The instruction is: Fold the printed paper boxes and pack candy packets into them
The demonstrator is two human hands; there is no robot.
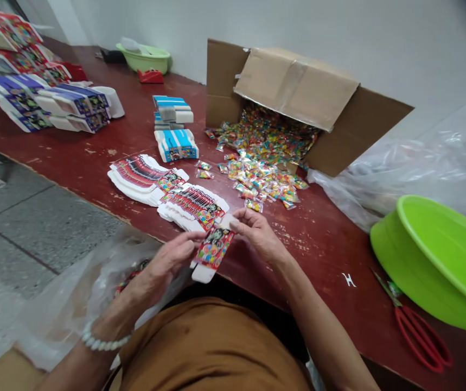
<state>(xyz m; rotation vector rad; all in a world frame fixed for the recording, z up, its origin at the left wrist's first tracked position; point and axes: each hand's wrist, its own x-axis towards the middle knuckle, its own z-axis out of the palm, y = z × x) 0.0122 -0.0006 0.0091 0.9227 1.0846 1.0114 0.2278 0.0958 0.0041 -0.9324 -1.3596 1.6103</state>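
At the near edge of the worktop (322,260), a small printed box (215,247) is held between the left hand (167,260) and the right hand (261,233). The far white flap (226,221) is pinched by the fingers of the right hand; those of the left are set against the box's left side, and whether they are closed on it cannot be told. Should the right pinch be loosened, the box could be dropped toward the brown shirt (216,347), since its lower end is held close to the worktop's edge. The thin card could be creased if the flap is pressed too hard. The row of flat boxes (194,209), laid just beyond, could be disordered by a knock from either hand. The loose wrapped sweets (257,179), farther off, are judged less exposed. The printed face is turned up; the long axis is slanted, with the near white flap (203,273) pointed left and toward the body, and the far one directed right and toward the sweets.
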